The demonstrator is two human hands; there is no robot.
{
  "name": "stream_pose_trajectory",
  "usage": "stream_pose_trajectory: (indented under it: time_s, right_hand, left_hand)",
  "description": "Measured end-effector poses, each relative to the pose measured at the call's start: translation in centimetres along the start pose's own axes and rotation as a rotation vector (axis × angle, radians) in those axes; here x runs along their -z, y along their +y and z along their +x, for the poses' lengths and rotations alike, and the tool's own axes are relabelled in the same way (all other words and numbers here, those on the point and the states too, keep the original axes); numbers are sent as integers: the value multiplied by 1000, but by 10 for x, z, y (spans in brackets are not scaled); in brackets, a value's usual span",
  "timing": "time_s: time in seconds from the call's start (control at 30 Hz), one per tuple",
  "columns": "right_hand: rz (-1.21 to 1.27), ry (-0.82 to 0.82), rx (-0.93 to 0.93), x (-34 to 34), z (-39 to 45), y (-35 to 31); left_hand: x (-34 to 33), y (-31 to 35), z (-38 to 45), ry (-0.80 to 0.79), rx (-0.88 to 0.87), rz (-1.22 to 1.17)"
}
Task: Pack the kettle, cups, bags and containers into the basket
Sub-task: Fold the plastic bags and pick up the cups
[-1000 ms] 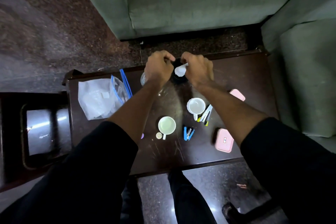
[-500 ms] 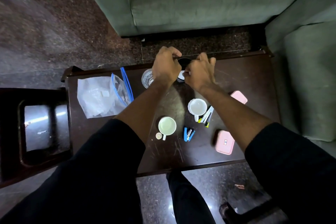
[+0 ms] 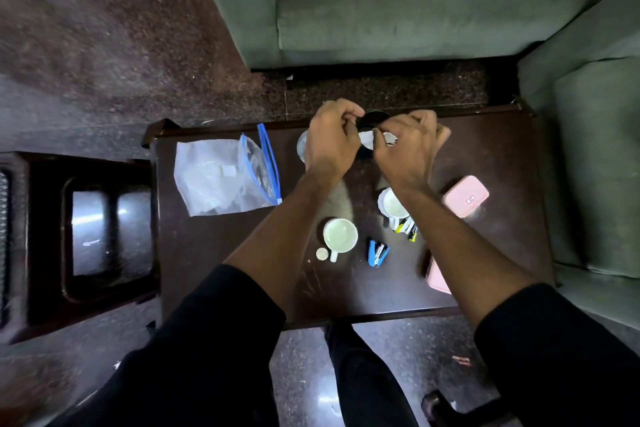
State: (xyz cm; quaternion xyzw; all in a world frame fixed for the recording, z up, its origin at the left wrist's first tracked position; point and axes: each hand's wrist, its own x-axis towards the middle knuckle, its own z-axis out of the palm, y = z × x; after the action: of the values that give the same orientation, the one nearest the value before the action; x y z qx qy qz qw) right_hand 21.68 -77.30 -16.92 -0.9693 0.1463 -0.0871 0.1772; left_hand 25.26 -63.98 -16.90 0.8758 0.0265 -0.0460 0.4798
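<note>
Near edge: a pink container lies half under the right forearm, waiting to be packed.
Middle of table: two white cups, the nearer cup beside a blue stapler, the farther cup touching some pens; a second pink container to the right.
Left side: clear zip bags lie flat, mouth gaping.
Far edge: left hand and right hand pinch one small white packet between fingertips, over a dark round thing, probably to tear or fold it.
Glass: partly hidden behind the left hand.
Basket, kettle: I cannot spot either.
</note>
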Motion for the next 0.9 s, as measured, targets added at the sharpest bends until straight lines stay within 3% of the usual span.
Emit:
stream_pose_trajectory:
  time_s: [0.07, 0.13, 0.27, 0.43, 0.6, 0.73, 0.9]
  right_hand:
    - [13, 130, 48, 1, -17, -10]
    - [32, 155, 84, -4, -42, -20]
    - [169, 59, 133, -18, -91, -26]
    - [203, -120, 24, -21, -118, -6]
    - [8, -157, -89, -14, -128, 36]
    - [-106, -335, -111, -13, -121, 60]
    - [31, -454, -204, -20, -116, 63]
  left_hand:
    - [8, -4, -13, 18, -16, -17]
    - [13, -7, -31, 17, -28, -11]
    - [17, -20, -81, 7, -23, 11]
    - [13, -43, -137, 72, 57, 53]
    - [-11, -62, -167, -142, 0, 378]
    - [-29, -73, -170, -366, -24, 699]
    - [-38, -78, -160, -341, 18, 712]
